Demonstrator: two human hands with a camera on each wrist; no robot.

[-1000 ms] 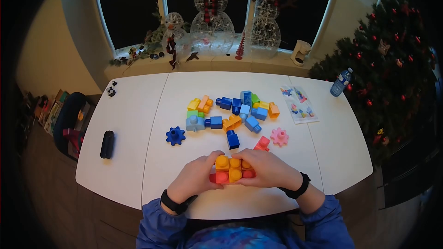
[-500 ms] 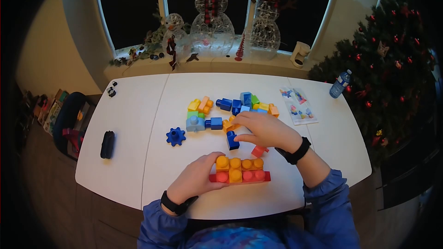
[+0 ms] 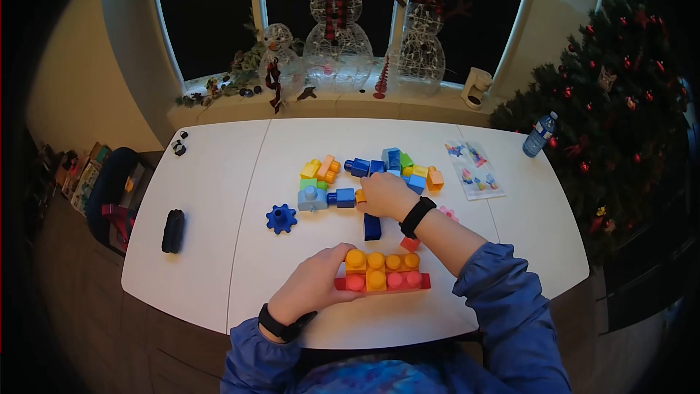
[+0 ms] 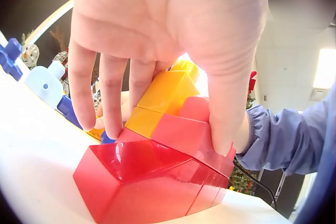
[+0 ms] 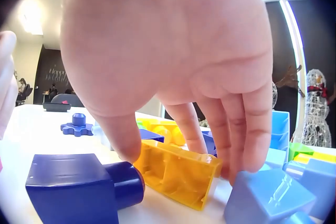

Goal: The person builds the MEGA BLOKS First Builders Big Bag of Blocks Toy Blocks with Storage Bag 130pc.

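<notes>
My left hand grips the left end of a stack of toy building blocks near the table's front edge. Its lower layers are red and pink, with orange-yellow blocks on top. In the left wrist view the thumb presses a pink block, while the fingers reach round the far side. My right hand is down among the loose blocks. It pinches an orange-yellow block lying on its side, hollow underside showing. Beside that block are a dark blue block and a light blue block.
Loose blocks lie beyond the hands, including a light blue one. A blue gear piece and black case are left. A red block, pink gear piece, picture sheet and water bottle are right.
My right hand has let go of the block stack, reached forward over the table and come down on the orange-yellow block. My left hand has kept its grip on the stack.
</notes>
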